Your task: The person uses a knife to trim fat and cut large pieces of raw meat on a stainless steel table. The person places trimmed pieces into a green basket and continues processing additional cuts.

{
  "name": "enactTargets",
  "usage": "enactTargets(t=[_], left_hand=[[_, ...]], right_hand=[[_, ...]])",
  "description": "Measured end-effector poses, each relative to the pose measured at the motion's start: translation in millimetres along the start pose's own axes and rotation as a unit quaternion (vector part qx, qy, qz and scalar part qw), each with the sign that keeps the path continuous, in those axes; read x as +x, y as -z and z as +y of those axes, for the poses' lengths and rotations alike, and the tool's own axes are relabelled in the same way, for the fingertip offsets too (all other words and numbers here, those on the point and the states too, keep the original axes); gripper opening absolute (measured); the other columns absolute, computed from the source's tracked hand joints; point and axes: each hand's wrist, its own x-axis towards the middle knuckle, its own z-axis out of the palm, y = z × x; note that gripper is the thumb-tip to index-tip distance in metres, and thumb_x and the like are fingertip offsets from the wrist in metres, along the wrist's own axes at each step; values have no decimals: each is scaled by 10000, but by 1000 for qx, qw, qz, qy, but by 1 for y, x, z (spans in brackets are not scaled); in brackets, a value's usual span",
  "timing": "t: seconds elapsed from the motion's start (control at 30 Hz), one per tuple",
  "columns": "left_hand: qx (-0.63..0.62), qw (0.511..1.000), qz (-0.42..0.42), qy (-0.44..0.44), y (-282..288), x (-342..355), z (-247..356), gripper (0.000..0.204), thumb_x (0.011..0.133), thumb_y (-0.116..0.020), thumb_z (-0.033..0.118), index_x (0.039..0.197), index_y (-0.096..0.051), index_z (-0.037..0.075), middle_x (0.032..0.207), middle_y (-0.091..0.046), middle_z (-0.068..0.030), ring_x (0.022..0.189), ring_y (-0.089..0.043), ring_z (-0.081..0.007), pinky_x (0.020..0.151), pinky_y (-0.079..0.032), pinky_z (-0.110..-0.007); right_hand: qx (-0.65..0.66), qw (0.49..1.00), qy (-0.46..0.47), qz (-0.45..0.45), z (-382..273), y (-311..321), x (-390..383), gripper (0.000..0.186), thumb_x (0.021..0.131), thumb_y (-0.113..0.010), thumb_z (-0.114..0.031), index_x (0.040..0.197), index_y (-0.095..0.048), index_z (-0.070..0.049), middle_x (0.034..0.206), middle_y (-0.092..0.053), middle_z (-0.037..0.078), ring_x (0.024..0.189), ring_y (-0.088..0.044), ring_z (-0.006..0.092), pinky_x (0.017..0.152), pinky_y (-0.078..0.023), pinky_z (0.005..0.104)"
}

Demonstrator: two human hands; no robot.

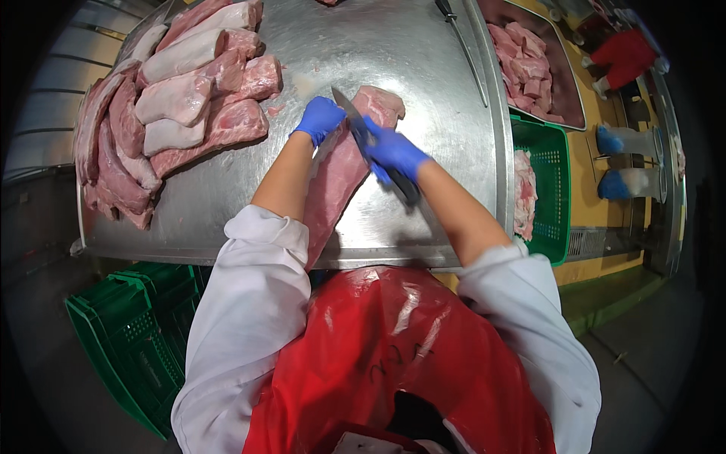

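Observation:
A long strip of pink meat lies lengthwise on the steel table, reaching the front edge. My left hand, in a blue glove, is closed at the left side of the strip; what its fingers pinch is too small to make out. My right hand, also blue-gloved, grips a knife, whose blade lies diagonally over the upper part of the strip, its tip pointing away from me toward the upper left.
Meat slabs pile at left. A sharpening steel lies near the right edge. Beyond are a tray of meat chunks and a green crate with trimmings. Green crates stand lower left. Another person is at upper right.

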Motion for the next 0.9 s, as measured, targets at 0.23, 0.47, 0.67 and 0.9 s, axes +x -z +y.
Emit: enactTargets(t=[0.23, 0.47, 0.67, 0.9], left_hand=[[-57, 997, 14, -45, 1, -32, 49, 199, 832, -658, 153, 794, -695, -40, 678, -653, -86, 623, -593, -147, 591, -486, -346], [-184, 979, 7, -81, 28, -2, -10, 191, 856, -666, 153, 771, -694, -15, 719, -645, -64, 665, -571, -123, 613, -458, -297], [-121, 984, 9, -129, 33, -37, 34, 113, 865, -666, 106, 807, -684, 11, 731, -619, -19, 651, -556, -119, 600, -436, -272], [-369, 927, -27, -64, 74, -88, 47, 87, 893, -688, 125, 933, -692, 48, 765, -578, 28, 609, -495, -58, 528, -375, -198]], right_hand=[[164, 985, -60, -15, -15, 2, 13, 767, 930, -546, -119, 1608, -204, -224, 847, -708, 132, 663, -684, 180, 688, -560, 317], [190, 977, -30, -91, -3, -41, -84, 794, 939, -528, -82, 1617, -140, -224, 760, -668, 131, 617, -661, 188, 677, -566, 317], [200, 979, -24, -12, -44, -41, -17, 785, 949, -524, -99, 1611, -107, -151, 679, -652, 131, 506, -624, 207, 515, -541, 356], [97, 993, -24, -58, -51, -81, -92, 749, 960, -488, -99, 1610, -125, -180, 626, -605, 103, 476, -604, 188, 472, -530, 329]])
